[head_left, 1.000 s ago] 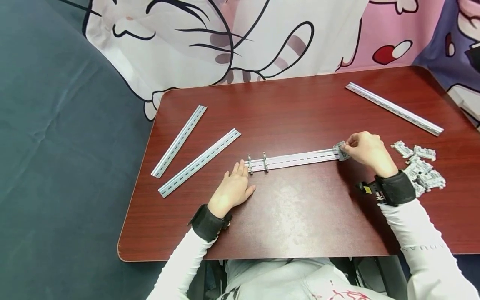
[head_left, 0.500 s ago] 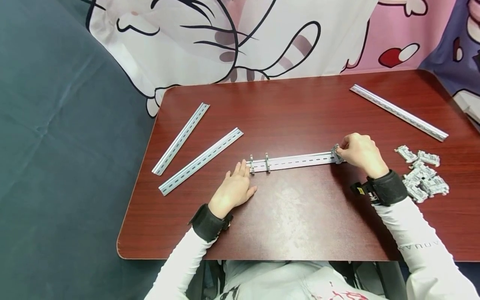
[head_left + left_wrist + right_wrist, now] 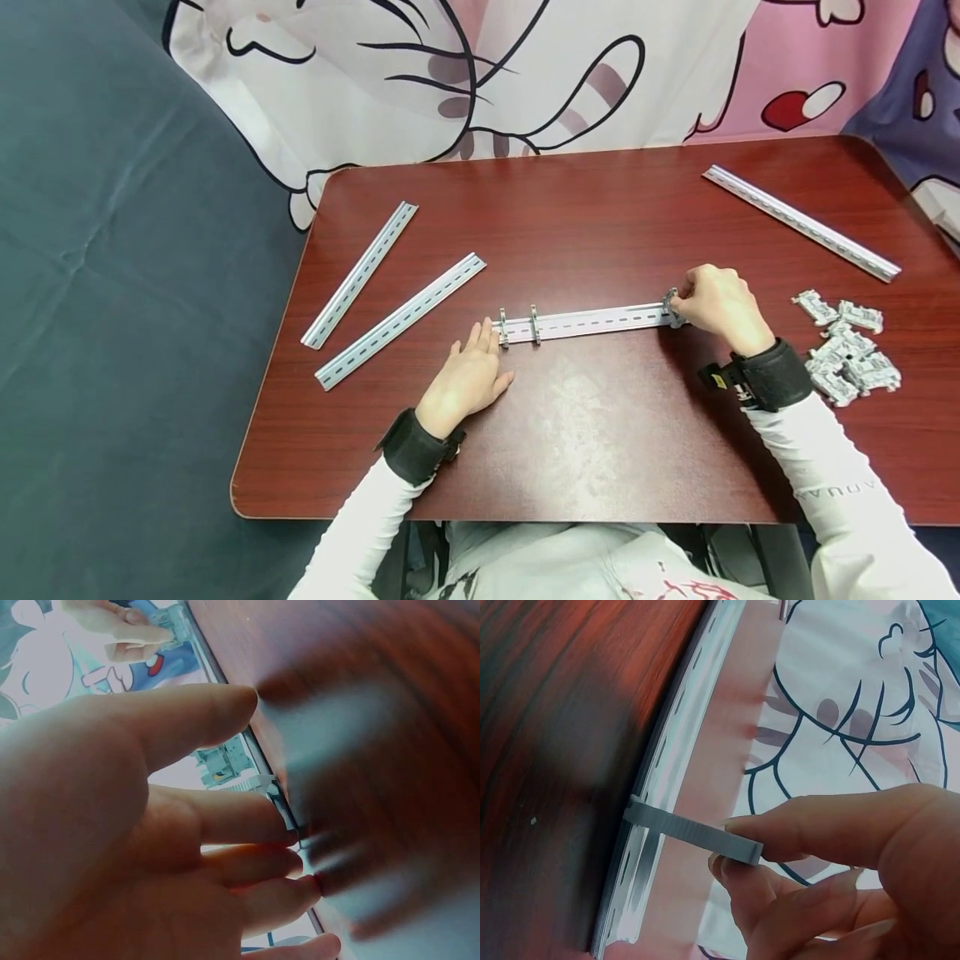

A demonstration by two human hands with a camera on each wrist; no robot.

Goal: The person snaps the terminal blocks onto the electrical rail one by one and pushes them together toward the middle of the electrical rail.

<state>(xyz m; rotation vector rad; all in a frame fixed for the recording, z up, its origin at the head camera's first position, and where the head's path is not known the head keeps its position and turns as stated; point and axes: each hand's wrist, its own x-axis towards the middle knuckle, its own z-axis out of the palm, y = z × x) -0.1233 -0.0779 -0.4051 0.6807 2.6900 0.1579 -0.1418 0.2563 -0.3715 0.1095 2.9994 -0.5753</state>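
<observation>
A slotted metal DIN rail (image 3: 600, 321) lies crosswise in front of the person. Two grey rail clips, a left one (image 3: 503, 328) and a right one (image 3: 535, 325), stand upright across it near its left end. The left hand (image 3: 468, 375) lies with straight fingers, fingertips right at that end. Near the rail's other end, the right hand (image 3: 722, 308) pinches another grey clip (image 3: 694, 831) between thumb and fingers. In the right wrist view this clip stands across the rail, its lower end at the rail's near edge.
Two more slotted rails, one farther left (image 3: 360, 275) and one nearer (image 3: 401, 321), lie slanted at the left. Another rail (image 3: 802, 223) lies at the back right. A loose pile of grey clips (image 3: 847, 354) sits beside the right wrist. A printed cloth (image 3: 570, 50) hangs behind the table.
The right hand has moved a little left along the rail, and its clip has turned from showing its broad face to standing edge-on across the rail. The left hand has stayed in place.
</observation>
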